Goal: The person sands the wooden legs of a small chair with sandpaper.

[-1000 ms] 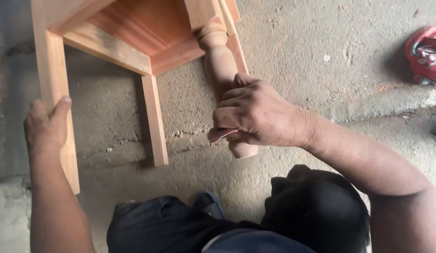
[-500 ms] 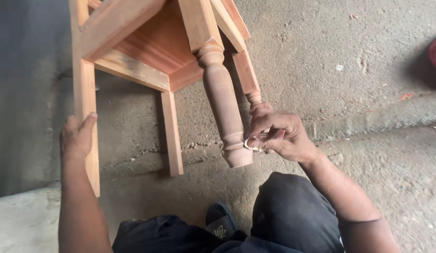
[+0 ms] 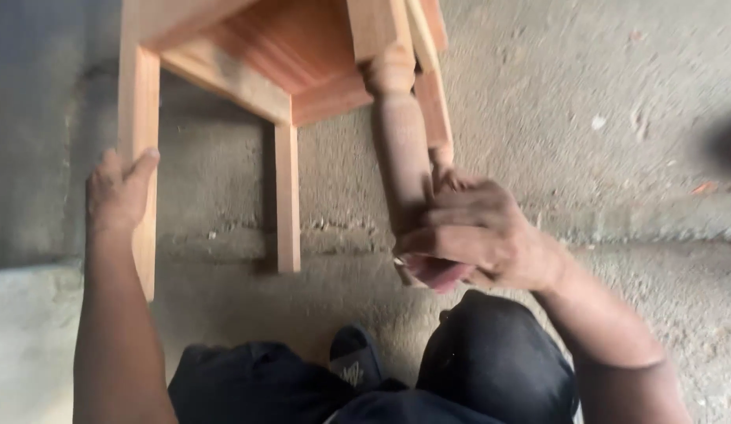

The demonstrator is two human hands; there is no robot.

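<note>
The left hand (image 3: 118, 188) holds the plain square leg (image 3: 137, 157) of the wooden table (image 3: 294, 47), which lies tipped with its legs pointing toward the person over the concrete floor (image 3: 601, 118); its grip is wrapped on that leg, thumb across the front. A second square leg (image 3: 287, 196) stands free between the hands. Further right, the right hand (image 3: 475, 235) is clenched around the lower end of the turned leg (image 3: 401, 149), fingers curled over it; whether it also holds anything small I cannot tell. To work this well, I judge the left grip should steady the frame firmly, while the right keeps even contact around the rounded end.
</note>
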